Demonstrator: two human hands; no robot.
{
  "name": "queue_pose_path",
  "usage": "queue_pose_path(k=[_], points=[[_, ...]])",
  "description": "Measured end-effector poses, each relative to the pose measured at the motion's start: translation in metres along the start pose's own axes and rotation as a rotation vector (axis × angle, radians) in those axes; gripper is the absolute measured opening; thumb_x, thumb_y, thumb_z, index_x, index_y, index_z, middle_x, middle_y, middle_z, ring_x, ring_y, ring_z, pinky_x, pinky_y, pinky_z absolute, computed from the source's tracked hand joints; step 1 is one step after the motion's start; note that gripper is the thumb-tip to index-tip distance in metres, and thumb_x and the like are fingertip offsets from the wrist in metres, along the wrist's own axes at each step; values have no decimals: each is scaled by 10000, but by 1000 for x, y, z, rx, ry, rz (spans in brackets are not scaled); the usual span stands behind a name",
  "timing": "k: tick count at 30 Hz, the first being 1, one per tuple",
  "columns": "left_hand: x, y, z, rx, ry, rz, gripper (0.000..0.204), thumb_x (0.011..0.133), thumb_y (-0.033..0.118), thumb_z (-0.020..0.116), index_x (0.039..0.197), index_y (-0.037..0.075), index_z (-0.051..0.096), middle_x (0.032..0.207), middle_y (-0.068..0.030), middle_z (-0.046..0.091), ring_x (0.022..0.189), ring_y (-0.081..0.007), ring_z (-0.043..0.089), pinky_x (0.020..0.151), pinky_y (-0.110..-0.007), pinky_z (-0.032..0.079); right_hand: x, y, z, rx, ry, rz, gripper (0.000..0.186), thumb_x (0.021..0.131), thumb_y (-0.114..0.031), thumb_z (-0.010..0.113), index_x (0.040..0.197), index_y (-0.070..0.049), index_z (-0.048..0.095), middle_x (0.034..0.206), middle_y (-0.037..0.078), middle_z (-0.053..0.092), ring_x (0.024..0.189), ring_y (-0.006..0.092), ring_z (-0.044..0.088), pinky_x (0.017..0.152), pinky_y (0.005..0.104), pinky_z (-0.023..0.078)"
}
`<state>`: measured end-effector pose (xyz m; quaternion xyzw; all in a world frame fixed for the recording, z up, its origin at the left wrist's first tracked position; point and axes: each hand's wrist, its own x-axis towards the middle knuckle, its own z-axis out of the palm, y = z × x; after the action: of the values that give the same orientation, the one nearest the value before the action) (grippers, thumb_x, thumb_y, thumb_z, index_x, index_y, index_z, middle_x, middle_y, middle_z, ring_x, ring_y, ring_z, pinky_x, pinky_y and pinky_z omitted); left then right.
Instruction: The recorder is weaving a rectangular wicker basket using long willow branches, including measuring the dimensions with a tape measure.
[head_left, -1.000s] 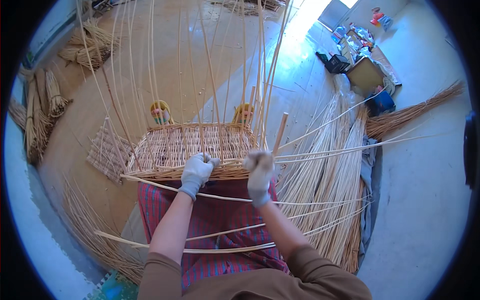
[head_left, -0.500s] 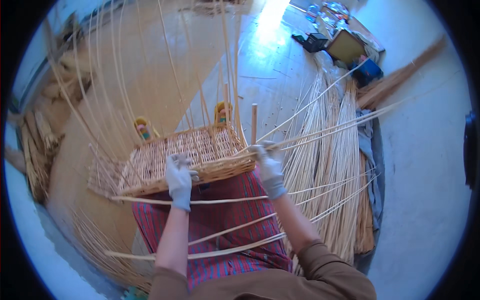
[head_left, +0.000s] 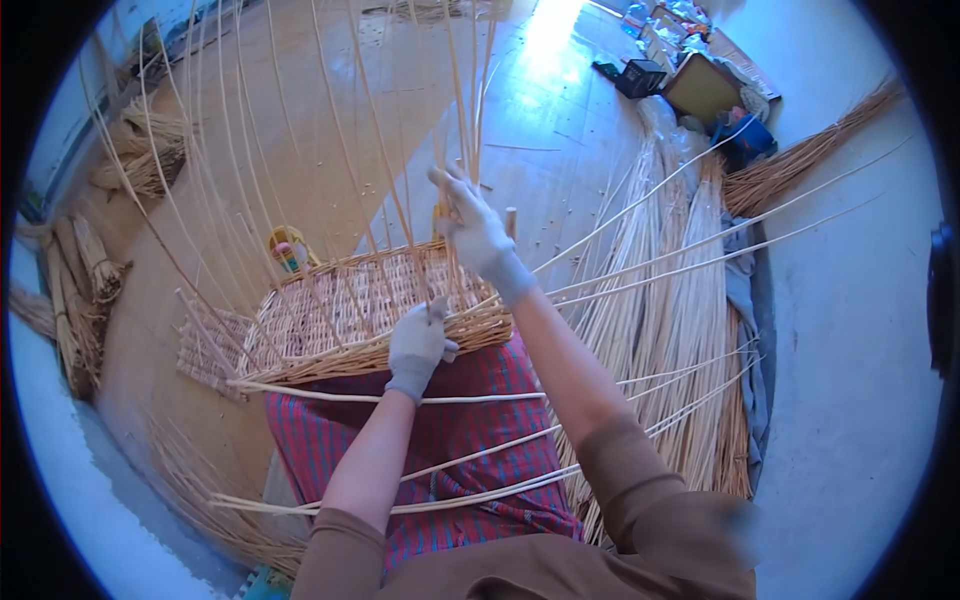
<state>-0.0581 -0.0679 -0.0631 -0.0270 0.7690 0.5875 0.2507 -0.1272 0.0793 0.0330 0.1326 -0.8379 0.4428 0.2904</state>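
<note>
A half-woven wicker basket rests tilted across my lap, over a red and blue striped cloth. Tall upright rods rise from its edges. My gloved left hand grips the near woven edge, right of its middle, with the thumb on the outer side. Higher up, at the basket's right end, my gloved right hand has its fingers curled against several upright rods; how firmly it holds them is partly hidden. Long pale weaving rods stick out to the right from the near right corner, beneath my right wrist.
Loose pale rods cross my lap. Bundles of pale rods lie on the floor at right, with a brown bundle beyond. A blue bucket and boxes stand far right. More bundles lie along the left wall.
My right hand has left the weaving rods at the near right corner and risen to the upright rods. My left hand has slid right along the near edge.
</note>
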Motion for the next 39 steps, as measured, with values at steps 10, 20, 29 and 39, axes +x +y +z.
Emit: queue_pose_path(k=[10,20,29,39], points=[[0,7,11,-56,36,-49,381,1039,382,645,1034,1,636,755,-110,695,497,-199,679,398,-331,537,-142,39,-64,592,484,612,261,1061,-81,488,1322,-72,471,1106,116,685,899,188,704,838,366,618],[-98,-21,-44,388,279,592,468,913,265,765,1346,132,646,1144,-151,749,936,-257,727,977,-461,546,-192,-126,6,1426,-614,1542,380,1066,-346,600,1320,-64,585,1191,121,684,1041,243,696,940,424,577],[-173,-84,-228,662,574,457,378,851,184,767,1226,197,720,938,-55,721,938,-275,689,984,-420,524,-194,-79,27,919,-120,694,146,1007,-14,653,1128,-89,618,1131,101,713,998,197,708,845,324,645],[-93,-111,-278,314,452,89,810,847,-77,719,1526,320,529,962,-36,693,837,-139,637,820,-316,567,-165,-78,43,703,188,770,178,957,-23,735,1021,-93,583,1008,76,695,863,206,736,708,336,666]])
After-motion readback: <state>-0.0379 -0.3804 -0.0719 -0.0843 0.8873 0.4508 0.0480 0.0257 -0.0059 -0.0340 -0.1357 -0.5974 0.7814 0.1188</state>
